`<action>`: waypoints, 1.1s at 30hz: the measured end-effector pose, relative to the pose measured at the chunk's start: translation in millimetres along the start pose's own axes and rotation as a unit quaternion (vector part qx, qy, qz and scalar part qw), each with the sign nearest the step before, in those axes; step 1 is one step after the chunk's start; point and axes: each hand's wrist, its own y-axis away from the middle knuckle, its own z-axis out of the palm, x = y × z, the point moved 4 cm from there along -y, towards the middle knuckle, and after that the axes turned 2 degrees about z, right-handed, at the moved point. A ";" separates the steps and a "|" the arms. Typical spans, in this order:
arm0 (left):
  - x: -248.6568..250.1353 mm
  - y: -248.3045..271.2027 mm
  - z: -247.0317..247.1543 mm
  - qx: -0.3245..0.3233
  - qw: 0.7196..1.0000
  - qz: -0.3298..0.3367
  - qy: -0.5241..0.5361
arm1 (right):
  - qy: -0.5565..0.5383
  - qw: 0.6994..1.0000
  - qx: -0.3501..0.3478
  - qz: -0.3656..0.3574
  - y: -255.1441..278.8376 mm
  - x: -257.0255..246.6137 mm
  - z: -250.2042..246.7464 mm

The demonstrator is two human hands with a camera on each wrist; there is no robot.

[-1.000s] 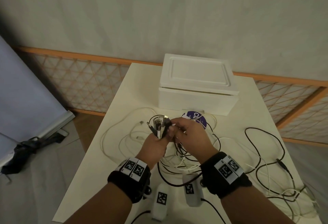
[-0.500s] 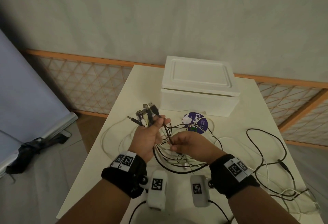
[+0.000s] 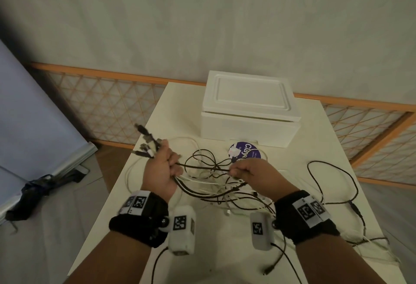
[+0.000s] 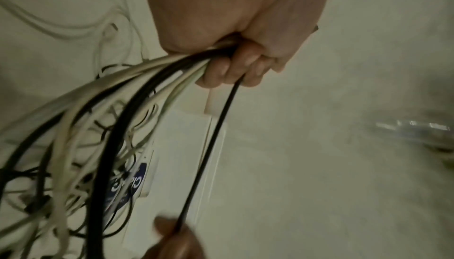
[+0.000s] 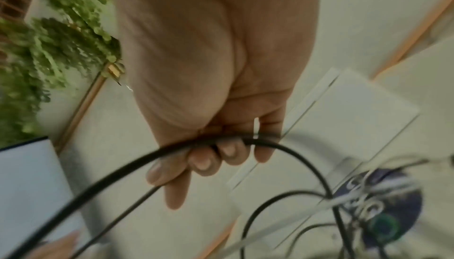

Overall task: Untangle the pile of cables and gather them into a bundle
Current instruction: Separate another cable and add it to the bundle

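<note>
While my left hand point(image 3: 161, 171) fists the gathered cables point(image 4: 137, 80) above the table point(image 3: 315, 135), plugs point(image 3: 147, 146) fanning out, my right hand point(image 3: 252, 173) pinches one black cable point(image 3: 202, 167) stretched between.

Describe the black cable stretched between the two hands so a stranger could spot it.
Start at the white foam box on the table. In front of it, the left hand grips many cable ends. The black cable runs taut to the right hand; the others sag.
</note>
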 end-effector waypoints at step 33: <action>-68.4 -20.0 34.4 -0.062 0.949 -0.067 -0.303 | 0.036 0.930 0.363 -0.054 35.0 -12.7 -113.3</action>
